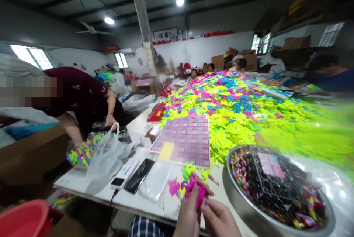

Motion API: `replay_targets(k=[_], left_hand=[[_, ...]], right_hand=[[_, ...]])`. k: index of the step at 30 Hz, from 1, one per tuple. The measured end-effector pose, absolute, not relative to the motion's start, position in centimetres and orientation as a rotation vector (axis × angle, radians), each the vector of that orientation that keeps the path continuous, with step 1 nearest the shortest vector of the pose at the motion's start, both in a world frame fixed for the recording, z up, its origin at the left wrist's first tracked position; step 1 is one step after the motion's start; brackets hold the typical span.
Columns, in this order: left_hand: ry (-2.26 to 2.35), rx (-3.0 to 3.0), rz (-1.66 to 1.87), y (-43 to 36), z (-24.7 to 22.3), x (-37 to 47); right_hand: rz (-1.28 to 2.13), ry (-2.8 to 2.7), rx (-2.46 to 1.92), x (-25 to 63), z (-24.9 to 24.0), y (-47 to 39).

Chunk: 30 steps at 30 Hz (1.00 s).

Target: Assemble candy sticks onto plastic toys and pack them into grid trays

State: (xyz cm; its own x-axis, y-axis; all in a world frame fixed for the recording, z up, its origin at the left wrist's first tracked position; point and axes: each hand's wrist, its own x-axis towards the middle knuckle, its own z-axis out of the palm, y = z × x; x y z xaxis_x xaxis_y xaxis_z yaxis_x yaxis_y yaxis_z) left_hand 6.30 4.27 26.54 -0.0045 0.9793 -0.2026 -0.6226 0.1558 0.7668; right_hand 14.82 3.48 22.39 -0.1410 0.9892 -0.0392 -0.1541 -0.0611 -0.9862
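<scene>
My left hand (188,209) is closed around a soft magenta piece (199,196), its exact kind unclear. The fingers of my right hand (219,213) pinch together at the right edge of the same piece. Just beyond my hands, a few loose pink (174,187) and yellow-green pieces (188,170) lie on the white table (166,207). A thin, wrapped stick-like item (213,180) rests to their right. Left of my hands is a stack of clear plastic bags (156,181), beside a black phone (139,175).
A large heap of yellow, pink and blue pieces (235,119) covers the table's far side. At right stands a metal basin (231,163) with a black tray (273,178). Printed sheets (188,137) lie ahead. At left a person (80,89) bends over a plastic bag (106,152).
</scene>
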Motion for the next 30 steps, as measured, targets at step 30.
replay_targets(k=[30], left_hand=[[1.167, 0.745, 1.421, 4.4, 21.2, 4.3]], right_hand=[[1.399, -1.401, -1.080, 14.0, 20.6, 4.4]])
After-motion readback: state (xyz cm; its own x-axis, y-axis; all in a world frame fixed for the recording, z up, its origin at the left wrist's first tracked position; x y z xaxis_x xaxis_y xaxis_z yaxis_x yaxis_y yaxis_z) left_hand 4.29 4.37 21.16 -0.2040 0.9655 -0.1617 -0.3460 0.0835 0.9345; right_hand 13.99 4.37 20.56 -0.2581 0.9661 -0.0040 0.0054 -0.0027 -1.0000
